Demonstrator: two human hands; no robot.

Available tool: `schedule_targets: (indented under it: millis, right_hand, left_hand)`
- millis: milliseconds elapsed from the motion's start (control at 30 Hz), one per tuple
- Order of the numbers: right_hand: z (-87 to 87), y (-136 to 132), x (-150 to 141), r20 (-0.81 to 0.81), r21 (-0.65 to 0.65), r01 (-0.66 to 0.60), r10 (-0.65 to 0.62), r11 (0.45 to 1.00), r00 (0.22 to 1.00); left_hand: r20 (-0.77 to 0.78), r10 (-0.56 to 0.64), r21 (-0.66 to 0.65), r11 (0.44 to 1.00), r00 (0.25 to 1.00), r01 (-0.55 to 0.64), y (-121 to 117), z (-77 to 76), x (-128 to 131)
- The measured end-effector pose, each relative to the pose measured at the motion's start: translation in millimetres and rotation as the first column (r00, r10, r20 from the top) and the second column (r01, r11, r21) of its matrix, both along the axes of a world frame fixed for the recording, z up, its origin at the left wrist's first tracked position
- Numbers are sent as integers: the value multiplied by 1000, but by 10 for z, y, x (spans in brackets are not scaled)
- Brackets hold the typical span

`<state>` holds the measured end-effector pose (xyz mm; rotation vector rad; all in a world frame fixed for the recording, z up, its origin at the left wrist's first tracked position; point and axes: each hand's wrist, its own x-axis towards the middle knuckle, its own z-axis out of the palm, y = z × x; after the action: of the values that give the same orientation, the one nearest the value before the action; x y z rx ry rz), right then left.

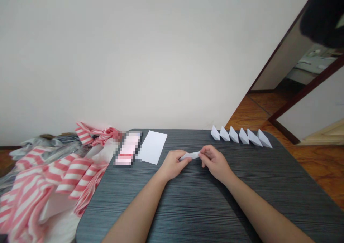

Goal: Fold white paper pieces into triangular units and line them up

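Observation:
A narrow piece of folded white paper (192, 155) is held a little above the dark table between my two hands. My left hand (173, 164) grips its left end, thumb on top and fingers behind. At its right end my right hand (213, 160) pinches the paper between thumb and fingertips. How the folds lie inside the fingers is hidden. Several folded white paper boats (233, 135) stand in a row at the table's back right. Left of my hands lies a flat white sheet of paper (153, 147).
The dark wood-grain table (188, 207) has rounded corners and meets the white wall behind. A pixelated phone-like object (128, 148) lies beside the sheet. Red-and-white striped cloth (72, 171) is heaped on the left. A doorway and wooden floor (252, 110) are on the right.

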<state>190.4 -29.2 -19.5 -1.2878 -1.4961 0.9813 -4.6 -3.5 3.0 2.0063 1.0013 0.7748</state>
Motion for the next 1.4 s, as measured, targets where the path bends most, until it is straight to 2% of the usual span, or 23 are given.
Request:
schedule_targets:
  millis: [133, 267, 500, 833, 1067, 1400]
  right_hand:
    - [46, -1, 19, 122, 91, -19, 8, 996, 992]
    - [62, 6, 35, 133, 147, -54, 34, 988, 990]
    - [25, 18, 37, 134, 125, -87, 70, 988, 988]
    - [125, 21, 5, 177, 114, -74, 53, 991, 983]
    - [62, 17, -2, 108, 70, -51, 44, 996, 993]
    - [138, 24, 10, 159, 91, -51, 36, 995, 987]
  left_hand:
    - [17, 18, 0, 1000, 1000, -18, 1, 4, 8]
    - [38, 49, 2, 999, 998, -49, 8, -7, 12]
    - [74, 61, 9, 998, 995, -62, 16, -17, 14]
    - [74, 22, 22, 999, 997, -23, 4, -14, 25]
    - [68, 49, -8, 999, 996, -49, 0, -13, 26]
    - [59, 54, -5, 999, 997, -53, -2, 2, 29]
